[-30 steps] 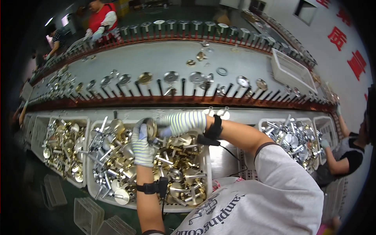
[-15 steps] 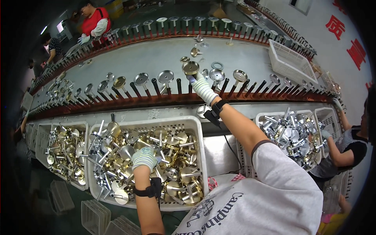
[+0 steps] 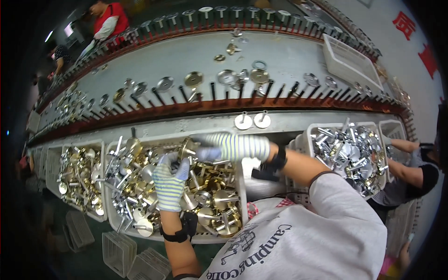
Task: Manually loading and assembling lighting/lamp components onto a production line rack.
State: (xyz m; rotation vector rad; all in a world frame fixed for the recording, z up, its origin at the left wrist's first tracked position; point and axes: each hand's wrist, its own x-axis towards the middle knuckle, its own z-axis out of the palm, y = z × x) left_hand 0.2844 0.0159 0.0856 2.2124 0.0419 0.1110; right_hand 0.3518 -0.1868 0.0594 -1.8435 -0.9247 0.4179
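My left hand (image 3: 169, 183), in a striped knit glove, is raised just above a large white crate (image 3: 244, 205) of metal parts. Its fingers are closed on a brass-coloured disc with a stem (image 3: 187, 148). My right hand (image 3: 235, 146), also gloved, reaches across from the right, its fingertips close to that disc. Motion smears those fingers, so whether they grip it is unclear. Below both hands lie many brass and silver stemmed discs (image 3: 225, 199), heaped in the crate. Behind, a brass disc (image 3: 193, 79) sits on a row of dark pegs.
Two stemmed discs (image 3: 262, 120) stand on the metal ledge. Crates of parts flank me, one with silver pieces (image 3: 345, 154) at right. An upright peg row (image 3: 214, 91) edges the grey table (image 3: 154, 58). A white basket (image 3: 352, 63) lies on it. Co-workers stand left and right.
My right hand has left the brass disc at the pegs and come down to the crate. My left hand has risen from the heap with a disc. The peg row has shifted left.
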